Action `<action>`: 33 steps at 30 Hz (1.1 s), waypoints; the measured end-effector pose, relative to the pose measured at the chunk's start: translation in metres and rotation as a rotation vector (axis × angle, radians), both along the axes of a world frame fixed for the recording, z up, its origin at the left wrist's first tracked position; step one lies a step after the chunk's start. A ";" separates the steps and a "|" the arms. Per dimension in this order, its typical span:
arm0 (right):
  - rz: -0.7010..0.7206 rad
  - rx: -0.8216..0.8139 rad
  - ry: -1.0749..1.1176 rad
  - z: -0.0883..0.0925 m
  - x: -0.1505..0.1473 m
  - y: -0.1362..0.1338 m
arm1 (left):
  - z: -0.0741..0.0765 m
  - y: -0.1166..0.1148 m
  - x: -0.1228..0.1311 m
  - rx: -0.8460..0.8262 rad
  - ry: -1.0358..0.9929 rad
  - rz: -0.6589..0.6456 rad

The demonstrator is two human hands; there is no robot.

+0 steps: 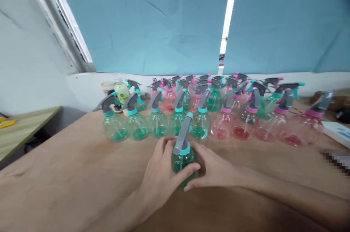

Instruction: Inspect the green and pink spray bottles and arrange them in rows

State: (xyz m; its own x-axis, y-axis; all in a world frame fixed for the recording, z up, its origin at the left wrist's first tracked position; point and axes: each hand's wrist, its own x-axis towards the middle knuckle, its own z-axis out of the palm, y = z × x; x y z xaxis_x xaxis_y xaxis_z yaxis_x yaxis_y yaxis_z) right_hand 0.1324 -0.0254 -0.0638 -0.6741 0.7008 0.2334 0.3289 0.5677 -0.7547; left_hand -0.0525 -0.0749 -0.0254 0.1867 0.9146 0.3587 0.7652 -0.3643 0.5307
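A green spray bottle (pixel 185 159) with a grey trigger head and turquoise collar stands upright near the middle of the wooden table (pixel 82 166). My left hand (pixel 164 170) wraps round its left side, the thumb across the front. From the right, my right hand (pixel 212 168) curves about the same bottle, thumb low by its base; its fingertips are hidden behind the bottle. Just beyond my hands is a row of spray bottles: green ones such as this green bottle (pixel 139 124) on the left, pink ones such as this pink bottle (pixel 222 124) on the right.
Behind the front row stand several more green and pink spray bottles. A light green bottle (pixel 121 91) and a pale cup (pixel 108 88) are at the back left. At the right lie a white box (pixel 337 133) and a pixelated dark-edged object (pixel 339 161). Blue sheeting (pixel 158 20) covers the window.
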 end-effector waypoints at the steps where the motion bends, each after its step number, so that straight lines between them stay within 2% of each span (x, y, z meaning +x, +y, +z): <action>1: -0.019 0.008 -0.005 -0.001 0.008 0.001 | 0.002 0.005 0.008 -0.020 -0.044 -0.038; 6: -0.030 0.048 -0.027 -0.002 0.035 0.006 | 0.016 0.030 0.044 -0.087 -0.362 -0.210; 10: -0.007 0.095 -0.011 0.003 0.046 0.010 | 0.018 0.047 0.064 -0.160 -0.538 -0.355; 14: -0.012 0.157 -0.020 0.005 0.052 0.014 | 0.014 0.057 0.074 -0.113 -0.511 -0.365; 22: -0.019 0.103 -0.045 -0.009 0.060 0.019 | 0.011 0.062 0.080 -0.049 -0.462 -0.319; 28: -0.021 0.114 -0.199 -0.030 0.085 0.025 | 0.019 0.063 0.077 0.050 -0.365 -0.302; 33: -0.043 0.093 -0.263 -0.036 0.099 0.026 | 0.025 0.064 0.071 -0.034 -0.310 -0.345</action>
State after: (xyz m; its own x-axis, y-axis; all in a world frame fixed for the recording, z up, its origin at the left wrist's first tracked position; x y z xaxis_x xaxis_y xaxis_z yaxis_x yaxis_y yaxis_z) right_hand 0.2319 0.0002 -0.0995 -0.6903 0.7137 0.1192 0.5314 0.6119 -0.5858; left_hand 0.0189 -0.0105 0.0001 0.3710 0.8299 0.4167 0.4054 -0.5484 0.7314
